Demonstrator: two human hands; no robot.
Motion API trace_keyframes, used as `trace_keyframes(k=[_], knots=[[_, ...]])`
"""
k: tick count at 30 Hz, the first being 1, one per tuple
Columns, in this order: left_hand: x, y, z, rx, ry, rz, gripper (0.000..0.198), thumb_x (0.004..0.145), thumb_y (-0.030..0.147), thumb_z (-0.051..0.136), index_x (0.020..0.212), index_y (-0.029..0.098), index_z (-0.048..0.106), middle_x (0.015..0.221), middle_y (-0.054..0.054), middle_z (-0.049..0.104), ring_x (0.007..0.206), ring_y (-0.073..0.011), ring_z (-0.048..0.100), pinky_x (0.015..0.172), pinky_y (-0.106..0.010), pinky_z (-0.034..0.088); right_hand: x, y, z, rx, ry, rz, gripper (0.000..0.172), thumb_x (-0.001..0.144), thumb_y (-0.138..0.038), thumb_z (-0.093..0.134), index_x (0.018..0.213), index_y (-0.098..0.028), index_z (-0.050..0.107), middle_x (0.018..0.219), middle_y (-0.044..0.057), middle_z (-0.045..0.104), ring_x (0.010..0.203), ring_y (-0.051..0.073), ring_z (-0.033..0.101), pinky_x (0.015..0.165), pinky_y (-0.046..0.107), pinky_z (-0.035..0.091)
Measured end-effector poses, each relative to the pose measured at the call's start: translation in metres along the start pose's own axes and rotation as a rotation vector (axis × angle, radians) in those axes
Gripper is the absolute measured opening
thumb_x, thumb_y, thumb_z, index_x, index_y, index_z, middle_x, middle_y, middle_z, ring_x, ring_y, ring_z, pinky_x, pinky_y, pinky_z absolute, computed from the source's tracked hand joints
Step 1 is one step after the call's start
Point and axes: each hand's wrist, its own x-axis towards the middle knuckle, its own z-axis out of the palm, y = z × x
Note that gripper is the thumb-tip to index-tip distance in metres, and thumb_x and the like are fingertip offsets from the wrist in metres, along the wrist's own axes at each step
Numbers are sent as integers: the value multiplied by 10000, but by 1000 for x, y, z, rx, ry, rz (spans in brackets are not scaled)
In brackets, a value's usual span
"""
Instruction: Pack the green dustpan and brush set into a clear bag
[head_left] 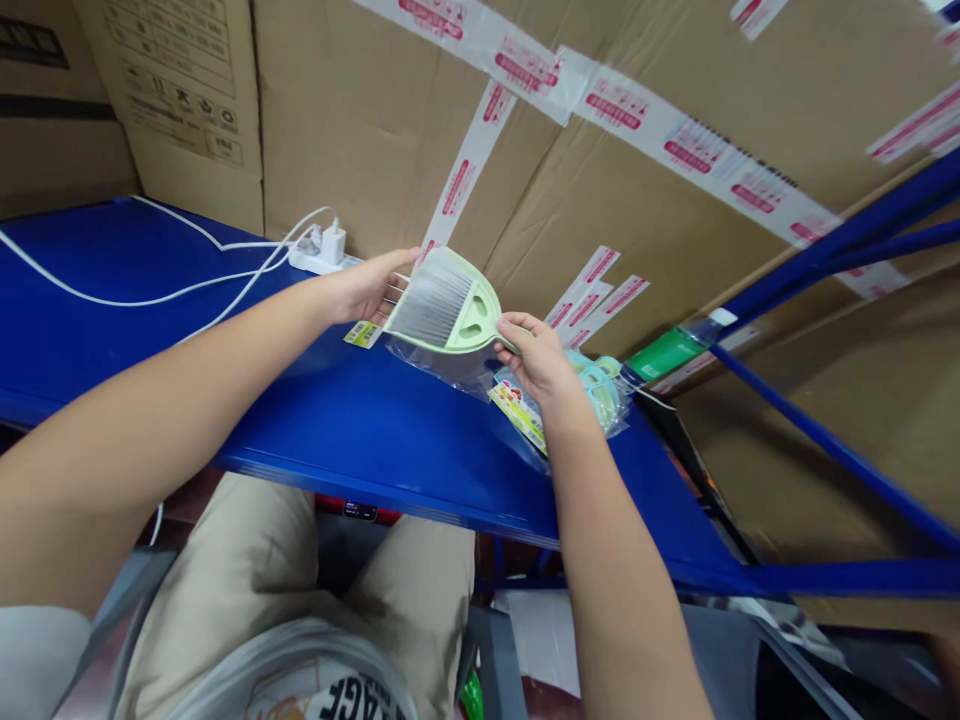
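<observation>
1. Head view: the pale green plastic dustpan with grey-bristled brush [466, 312] is held over the blue metal shelf [337, 420].
2. The left hand [371, 285] grips its wide edge and the right hand [536, 360] grips its handle.
3. A crumpled clear plastic bag [442, 362] lies below, and a second clear packet [606, 392] holds mint pieces.

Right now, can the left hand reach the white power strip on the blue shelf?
Probably yes: the white power strip lies just beyond the left hand, nothing between them. But that hand's grip is on the pale green plastic dustpan-and-brush set, so it isn't free.

Head-worn view, forward and down, close over shelf [337, 430]
</observation>
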Motion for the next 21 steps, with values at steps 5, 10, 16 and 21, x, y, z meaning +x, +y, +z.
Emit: trace_keyframes(k=[5, 10, 16, 21], knots=[[-8, 7, 4, 14, 80, 12, 450, 739, 418, 767, 1112, 171, 719, 957, -129, 781, 1007, -296, 719, 845, -408, 563, 2, 7, 15, -15, -1, -38, 129, 856, -330, 677, 908, -231, 612, 824, -9, 672, 677, 110, 643, 592, 222, 532], [-14, 9, -40, 96, 355, -81, 271, 734, 197, 768, 986, 108, 725, 1040, -140, 759, 1008, -296, 712, 898, -422, 546, 9, 9, -2, -500, 256, -163, 76, 845, -292, 612, 856, -217, 612, 889, 44, 705, 817, 190, 667, 748, 331, 564], [-18, 7, -59, 289, 413, -139, 241, 745, 217, 768, 940, 90, 706, 1062, -165, 744, 996, -331, 704, 911, -467, 531, 5, 14, -5, -941, 184, -229, 127, 821, -206, 540, 748, -222, 642, 839, 73, 741, 869, 239, 676, 867, 368, 512], [-13, 1, -53, 246, 392, -106, 193, 655, 211, 813, 788, 132, 697, 942, -144, 741, 999, -366, 700, 911, -498, 520, 6, 18, -3, -987, 91, -136, 119, 828, -211, 554, 782, -228, 662, 824, 60, 743, 816, 224, 697, 813, 338, 518]])
